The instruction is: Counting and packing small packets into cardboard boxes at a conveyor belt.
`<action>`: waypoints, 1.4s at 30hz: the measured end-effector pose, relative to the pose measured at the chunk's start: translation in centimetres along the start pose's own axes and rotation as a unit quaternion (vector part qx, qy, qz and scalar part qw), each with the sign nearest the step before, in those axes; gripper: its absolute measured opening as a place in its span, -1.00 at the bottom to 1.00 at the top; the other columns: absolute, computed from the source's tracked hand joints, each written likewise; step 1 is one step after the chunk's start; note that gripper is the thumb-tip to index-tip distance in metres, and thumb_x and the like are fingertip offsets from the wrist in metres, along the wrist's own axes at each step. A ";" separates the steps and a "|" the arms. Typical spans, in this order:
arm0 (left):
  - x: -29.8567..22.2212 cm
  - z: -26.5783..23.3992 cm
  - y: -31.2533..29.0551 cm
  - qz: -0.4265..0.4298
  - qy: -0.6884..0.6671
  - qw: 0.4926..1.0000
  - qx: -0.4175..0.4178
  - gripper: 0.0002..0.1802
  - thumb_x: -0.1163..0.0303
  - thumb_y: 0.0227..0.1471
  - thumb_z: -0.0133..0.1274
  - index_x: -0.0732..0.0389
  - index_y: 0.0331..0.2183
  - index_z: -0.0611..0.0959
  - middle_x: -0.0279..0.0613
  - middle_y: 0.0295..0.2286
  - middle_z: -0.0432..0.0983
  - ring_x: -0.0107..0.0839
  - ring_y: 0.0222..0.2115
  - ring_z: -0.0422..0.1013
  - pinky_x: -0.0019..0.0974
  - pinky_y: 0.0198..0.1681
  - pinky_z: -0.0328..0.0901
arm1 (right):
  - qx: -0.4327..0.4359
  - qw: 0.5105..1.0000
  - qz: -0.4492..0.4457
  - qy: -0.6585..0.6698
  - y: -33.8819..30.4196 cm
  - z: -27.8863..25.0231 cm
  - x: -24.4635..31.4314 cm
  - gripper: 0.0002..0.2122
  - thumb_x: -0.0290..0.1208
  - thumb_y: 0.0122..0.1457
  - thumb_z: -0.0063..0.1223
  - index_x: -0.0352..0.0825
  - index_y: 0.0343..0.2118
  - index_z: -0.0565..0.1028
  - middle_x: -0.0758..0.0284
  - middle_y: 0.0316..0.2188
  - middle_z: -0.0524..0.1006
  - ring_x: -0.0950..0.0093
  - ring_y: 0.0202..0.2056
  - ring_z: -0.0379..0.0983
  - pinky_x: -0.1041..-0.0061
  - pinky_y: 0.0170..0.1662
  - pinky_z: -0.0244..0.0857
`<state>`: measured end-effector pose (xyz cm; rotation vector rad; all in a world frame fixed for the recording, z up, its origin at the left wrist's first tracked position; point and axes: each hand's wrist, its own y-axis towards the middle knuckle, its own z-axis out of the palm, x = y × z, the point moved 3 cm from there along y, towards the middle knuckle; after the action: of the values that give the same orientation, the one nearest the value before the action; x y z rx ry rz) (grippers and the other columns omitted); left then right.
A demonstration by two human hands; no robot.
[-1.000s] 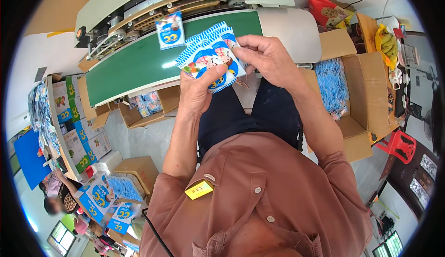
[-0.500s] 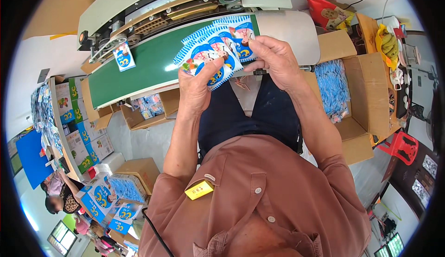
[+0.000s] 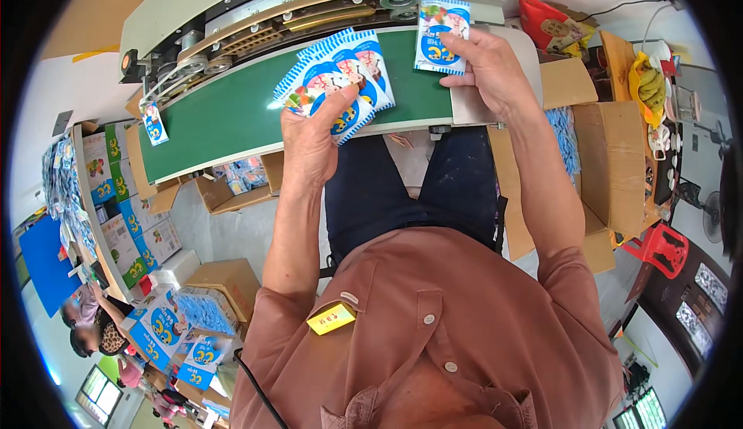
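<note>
Fanned out in my left hand are several blue-and-white striped snack packets, the thumb pressed across their fronts. My right hand pinches a single packet of the same kind by its side edge, holding it upright at the right end of the green conveyor belt. Both hands are over the near part of the belt. Behind them runs a band sealing machine with rollers and a tan band. Another packet is at the belt's left end, by the machine's outlet.
An open carton with blue packets stands to the right, beside a red bag and a red stool. A smaller carton sits beneath the belt. Printed boxes are stacked at left, where a person works.
My right hand has drawn one packet off the fan and moved right and up with it. My left hand has shifted slightly left. The packet by the machine has travelled left along the belt.
</note>
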<state>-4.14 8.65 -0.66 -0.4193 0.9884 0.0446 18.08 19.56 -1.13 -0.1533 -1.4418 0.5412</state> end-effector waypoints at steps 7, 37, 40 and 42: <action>0.2 -0.1 0.4 -0.005 -0.026 1.000 0.000 -0.70 0.59 -0.03 0.23 0.31 -0.17 0.62 -0.12 -0.29 0.64 -0.41 -0.34 0.59 -0.34 -0.28 0.52 | 0.043 0.988 0.024 -0.149 2.6 3.7 -0.3 -0.65 -0.21 0.27 0.08 -0.42 -0.07 0.54 0.28 -0.23 0.59 0.58 -0.25 0.55 0.61 -0.36 0.52; 0.4 0.6 0.4 0.007 0.011 1.000 -0.001 -0.72 0.60 -0.04 0.23 0.33 -0.20 0.65 -0.15 -0.30 0.65 -0.44 -0.35 0.58 -0.40 -0.27 0.48 | -0.028 0.999 -0.010 0.031 -0.1 0.6 -0.6 -0.69 -0.37 0.24 0.11 -0.49 -0.05 0.48 0.27 -0.24 0.61 0.57 -0.29 0.60 0.64 -0.36 0.56; 0.2 0.5 0.5 0.007 0.009 1.000 -0.003 -0.71 0.59 -0.04 0.23 0.33 -0.19 0.64 -0.14 -0.30 0.65 -0.44 -0.34 0.58 -0.40 -0.26 0.48 | 0.017 0.999 0.004 -0.033 1.2 2.5 -0.6 -0.65 -0.31 0.27 0.09 -0.51 -0.03 0.46 0.25 -0.20 0.60 0.54 -0.22 0.58 0.59 -0.28 0.55; 0.3 0.6 0.5 0.007 0.009 1.000 -0.003 -0.71 0.59 -0.04 0.23 0.33 -0.19 0.64 -0.14 -0.29 0.65 -0.44 -0.34 0.58 -0.40 -0.26 0.48 | 0.021 0.999 -0.009 -0.031 1.2 3.5 -0.6 -0.64 -0.29 0.27 0.07 -0.50 -0.02 0.46 0.25 -0.19 0.59 0.53 -0.20 0.57 0.57 -0.25 0.54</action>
<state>-3.59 9.32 -0.75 -0.4190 1.0095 0.0559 14.36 19.54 -1.63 -0.0912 -1.4893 0.5656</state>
